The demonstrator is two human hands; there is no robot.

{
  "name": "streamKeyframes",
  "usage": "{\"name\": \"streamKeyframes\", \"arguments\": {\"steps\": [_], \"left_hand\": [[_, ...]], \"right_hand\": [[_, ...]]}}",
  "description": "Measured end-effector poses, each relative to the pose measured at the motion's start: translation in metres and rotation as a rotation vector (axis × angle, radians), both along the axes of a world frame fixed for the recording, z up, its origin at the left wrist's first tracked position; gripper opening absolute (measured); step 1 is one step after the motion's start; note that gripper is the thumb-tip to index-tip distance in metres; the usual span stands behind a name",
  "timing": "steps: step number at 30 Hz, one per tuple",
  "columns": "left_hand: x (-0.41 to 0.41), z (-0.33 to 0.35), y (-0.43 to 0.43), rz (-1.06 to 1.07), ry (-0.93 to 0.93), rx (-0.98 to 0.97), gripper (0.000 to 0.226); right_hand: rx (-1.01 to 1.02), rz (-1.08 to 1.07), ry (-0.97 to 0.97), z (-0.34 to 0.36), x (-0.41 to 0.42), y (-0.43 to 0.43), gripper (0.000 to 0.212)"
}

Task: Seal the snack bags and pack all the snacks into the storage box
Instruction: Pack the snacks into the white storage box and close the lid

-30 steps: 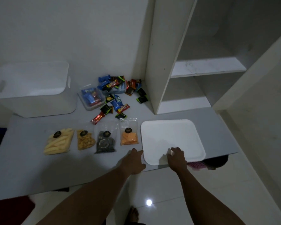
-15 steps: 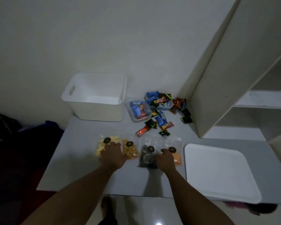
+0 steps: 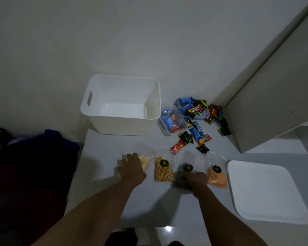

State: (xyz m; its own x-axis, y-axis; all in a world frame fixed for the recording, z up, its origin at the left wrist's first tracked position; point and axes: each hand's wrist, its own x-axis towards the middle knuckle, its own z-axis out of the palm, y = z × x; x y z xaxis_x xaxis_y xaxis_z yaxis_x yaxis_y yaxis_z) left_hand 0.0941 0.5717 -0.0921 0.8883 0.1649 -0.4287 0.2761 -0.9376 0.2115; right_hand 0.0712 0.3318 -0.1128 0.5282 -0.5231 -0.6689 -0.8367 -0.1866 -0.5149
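Against half a second ago: the left hand (image 3: pixel 132 169) has slid left, off the nut bag (image 3: pixel 163 170), and now sits wholly over the yellow stick bag (image 3: pixel 146 161), fingers curled round it. The bag's clear top now slants up off the table (image 3: pixel 100 153). The right hand (image 3: pixel 196 178) has dropped back from the gap between two bags. It now closes its fingers on the lower part of the dark snack bag (image 3: pixel 182 172), leaving the orange bag (image 3: pixel 217 176) uncovered just beside it.

The storage box (image 3: pixel 124 126) stands open behind the bags at the table's far edge. The wrapped snacks (image 3: pixel 196 134) lie loose to its right, some of them in a small clear tub (image 3: pixel 167 131). The white tray (image 3: pixel 267 192) lies flat at the right.

Hard to read: both thumbs are hidden. Dim light swallows the dark bag's contents. We cannot tell whether any bag's seal is closed. The dark heap (image 3: pixel 34 157) at far left is shapeless. The shelf unit (image 3: pixel 274 103) is cut off at the right.
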Motion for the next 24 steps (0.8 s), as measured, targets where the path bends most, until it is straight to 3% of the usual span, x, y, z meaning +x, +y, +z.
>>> {"name": "streamKeyframes", "arguments": {"steps": [2,6,10,11,14,17,19,22,24], "left_hand": [[0.001,0.003,0.012,0.002,-0.04,-0.174,0.078],[-0.004,0.015,0.022,-0.015,-0.273,-0.566,0.088],[0.006,0.049,0.016,-0.044,-0.503,-0.9,0.086],[0.012,0.061,0.013,-0.012,-0.557,-0.967,0.083],[0.036,0.101,0.008,0.187,-0.689,-1.112,0.075],[0.067,0.125,0.014,0.377,-0.742,-1.181,0.083],[0.086,0.132,0.021,0.441,-0.763,-1.171,0.08],[0.11,0.133,0.028,0.49,-0.735,-1.133,0.071],[0.124,0.13,0.029,0.494,-0.727,-1.096,0.068]], "right_hand": [[-0.038,0.005,-0.059,0.013,0.007,0.003,0.031],[-0.044,-0.154,-0.359,0.054,0.025,0.022,0.032],[-0.132,-0.164,-0.653,0.098,0.063,0.049,0.012],[-0.136,-0.177,-0.705,0.107,0.076,0.054,0.005],[-0.17,-0.234,-0.826,0.14,0.113,0.064,0.012],[-0.177,-0.207,-0.829,0.149,0.142,0.069,0.011],[-0.116,-0.06,-0.693,0.138,0.154,0.072,0.035],[-0.112,0.206,-0.388,0.116,0.144,0.086,0.102],[-0.246,0.277,-0.297,0.097,0.13,0.09,0.118]]}}
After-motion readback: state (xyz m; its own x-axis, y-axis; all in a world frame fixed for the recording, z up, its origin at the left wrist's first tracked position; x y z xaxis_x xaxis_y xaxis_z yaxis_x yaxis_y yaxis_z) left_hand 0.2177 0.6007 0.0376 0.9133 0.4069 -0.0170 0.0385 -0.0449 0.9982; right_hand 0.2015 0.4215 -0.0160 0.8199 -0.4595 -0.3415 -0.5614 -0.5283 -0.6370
